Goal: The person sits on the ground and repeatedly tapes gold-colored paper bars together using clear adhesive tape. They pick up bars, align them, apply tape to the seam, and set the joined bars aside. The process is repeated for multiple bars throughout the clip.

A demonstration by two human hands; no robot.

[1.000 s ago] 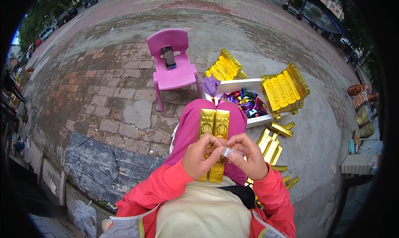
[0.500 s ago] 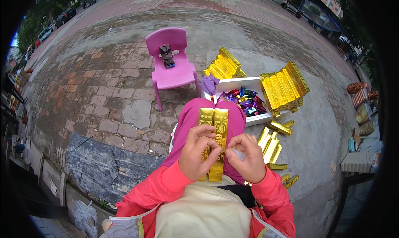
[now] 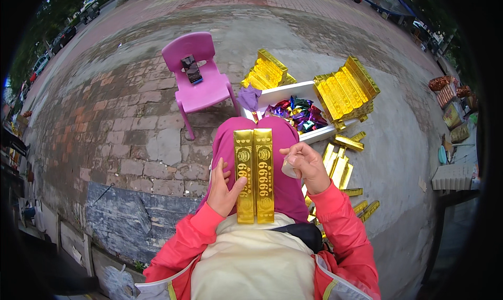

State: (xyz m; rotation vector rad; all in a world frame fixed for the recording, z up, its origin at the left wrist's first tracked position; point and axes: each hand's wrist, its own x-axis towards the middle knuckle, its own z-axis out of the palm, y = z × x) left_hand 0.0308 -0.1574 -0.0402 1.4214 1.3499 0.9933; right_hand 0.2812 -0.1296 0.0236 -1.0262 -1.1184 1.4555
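Two long gold foil bars with embossed patterns lie side by side on my lap, a left bar point(image 3: 244, 152) and a right bar point(image 3: 264, 175), a thin gap between them. My left hand point(image 3: 224, 192) is open beside the left bar, its thumb resting on that bar's edge and its fingers spread along the thigh. To the right of the bars, my right hand point(image 3: 308, 168) is closed on a small, translucent round thing that looks like a roll of clear tape point(image 3: 288, 169). It is held just above my right thigh.
A white box point(image 3: 285, 92) of shiny coloured foil pieces point(image 3: 301, 111) stands ahead, a purple cloth point(image 3: 249, 97) at its corner. Stacked gold bars point(image 3: 346, 93) rest by it; loose gold bars point(image 3: 339, 169) lie to the right. A pink chair point(image 3: 201, 88) holds a phone point(image 3: 192, 69).
My hands have moved apart from above the bars, the left outward to the left bar's edge, the right away with the tape roll. The left fingers have opened. The view has shifted slightly.
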